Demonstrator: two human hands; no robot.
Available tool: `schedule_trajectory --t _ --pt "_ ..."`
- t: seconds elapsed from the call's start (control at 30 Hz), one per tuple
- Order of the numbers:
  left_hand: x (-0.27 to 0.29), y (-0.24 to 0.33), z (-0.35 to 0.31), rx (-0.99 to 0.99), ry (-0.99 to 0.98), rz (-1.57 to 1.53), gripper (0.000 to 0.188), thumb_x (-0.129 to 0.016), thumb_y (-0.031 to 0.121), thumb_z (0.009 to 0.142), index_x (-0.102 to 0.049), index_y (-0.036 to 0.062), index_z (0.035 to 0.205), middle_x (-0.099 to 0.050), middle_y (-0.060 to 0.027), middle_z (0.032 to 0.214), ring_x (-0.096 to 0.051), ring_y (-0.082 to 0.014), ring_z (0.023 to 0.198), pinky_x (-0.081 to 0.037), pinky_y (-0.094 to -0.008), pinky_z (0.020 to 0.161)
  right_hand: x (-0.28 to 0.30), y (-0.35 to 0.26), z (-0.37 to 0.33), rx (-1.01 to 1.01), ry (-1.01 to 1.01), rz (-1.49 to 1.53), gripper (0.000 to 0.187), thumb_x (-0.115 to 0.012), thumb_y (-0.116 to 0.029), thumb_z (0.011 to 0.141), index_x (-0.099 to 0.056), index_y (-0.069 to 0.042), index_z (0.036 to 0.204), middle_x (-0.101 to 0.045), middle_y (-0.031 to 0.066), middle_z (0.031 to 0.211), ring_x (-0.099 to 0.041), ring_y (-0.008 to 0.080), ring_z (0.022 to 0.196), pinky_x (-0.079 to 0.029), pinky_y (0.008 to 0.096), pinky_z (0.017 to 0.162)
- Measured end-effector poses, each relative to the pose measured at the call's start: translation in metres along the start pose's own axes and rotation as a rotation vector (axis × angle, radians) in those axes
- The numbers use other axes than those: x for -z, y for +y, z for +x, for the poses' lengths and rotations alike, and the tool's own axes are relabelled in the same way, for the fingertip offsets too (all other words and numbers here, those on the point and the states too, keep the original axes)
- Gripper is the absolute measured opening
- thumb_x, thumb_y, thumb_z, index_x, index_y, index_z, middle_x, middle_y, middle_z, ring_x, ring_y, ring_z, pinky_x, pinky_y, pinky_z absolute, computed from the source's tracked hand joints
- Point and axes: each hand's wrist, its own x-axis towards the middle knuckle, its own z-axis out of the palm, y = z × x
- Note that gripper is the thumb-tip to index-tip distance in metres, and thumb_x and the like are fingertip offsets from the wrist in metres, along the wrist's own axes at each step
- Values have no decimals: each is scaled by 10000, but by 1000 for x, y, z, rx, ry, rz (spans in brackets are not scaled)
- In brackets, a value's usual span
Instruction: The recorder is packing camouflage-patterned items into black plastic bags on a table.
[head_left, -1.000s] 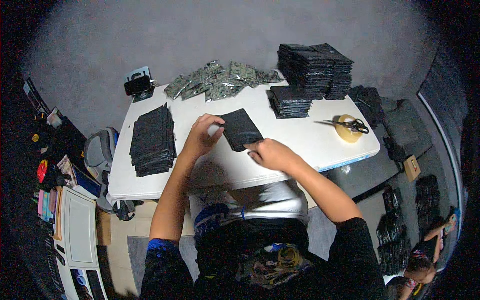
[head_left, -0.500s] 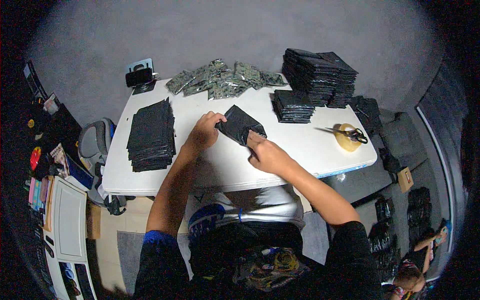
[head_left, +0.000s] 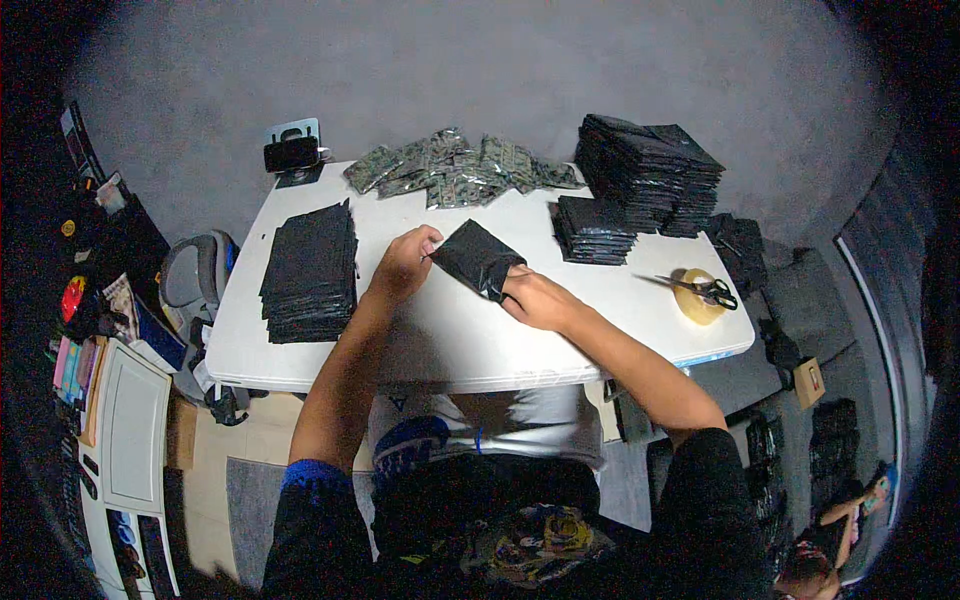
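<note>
A black plastic mailer bag (head_left: 470,255) is held tilted over the middle of the white table (head_left: 400,350). My left hand (head_left: 405,262) pinches its left corner between thumb and fingers. At its right end, the fingers of my right hand (head_left: 540,300) reach into the bag's mouth and are mostly hidden, with the hand closed about the edge. Whatever may be inside the bag is out of sight. To the left of my left hand lies a fanned stack of flat black bags (head_left: 310,270).
Camouflage-patterned clear-wrapped packets (head_left: 455,170) lie along the far edge. Tall piles of black packages (head_left: 640,170) and a lower pile (head_left: 592,230) stand at the far right. Scissors (head_left: 715,293) rest on a tape roll (head_left: 700,310). A phone (head_left: 290,154) leans on a stand at the far left.
My right hand has shifted slightly up and right, its fingers now deeper in the bag's mouth. The bag has opened out a little at that end. My left hand keeps its pinch.
</note>
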Motion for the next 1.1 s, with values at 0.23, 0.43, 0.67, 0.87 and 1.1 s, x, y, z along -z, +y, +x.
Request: schedule_trajectory --t 0.23,0.43,0.67,0.87,1.1 --pt "-9 -8 3 -64 -58 40 342 -624 -123 787 -667 21 1095 -627 -163 896 -652 -372 901 -535 -459 835 10 -3 -11 95 -41 -16 132 -576 -83 903 -634 26 857 -619 224 904 -615 403 961 -473 492 974" --pt "-22 -16 6 -113 -114 96 338 -623 -88 831 -682 49 1134 -614 -186 977 -628 -396 977 -515 -486 901 13 -8 1 112 -142 -69 374 -681 -223 844 -630 65 1079 -637 314 1135 -595 500 1080 -423 525 1067" --pt "-27 -38 6 -207 1 52 285 -614 -56 877 -657 75 1127 -598 -164 966 -624 -405 946 -516 -505 900 19 -27 8 -74 -214 23 616 -714 -568 913 -647 34 799 -640 233 717 -644 473 814 -503 538 793" --pt "-29 -39 5 -103 17 -32 202 -576 -51 910 -653 66 1056 -596 -161 941 -634 -394 952 -522 -503 862 17 -21 -2 14 -211 -110 779 -688 -685 889 -601 30 594 -619 239 667 -634 462 712 -513 522 711" --pt "-29 -7 7 -5 -79 217 237 -530 -29 903 -687 49 1062 -589 -178 932 -624 -393 956 -520 -484 866 14 -26 -3 12 -121 -197 794 -707 -675 883 -612 73 634 -617 299 723 -621 493 704 -521 524 728"
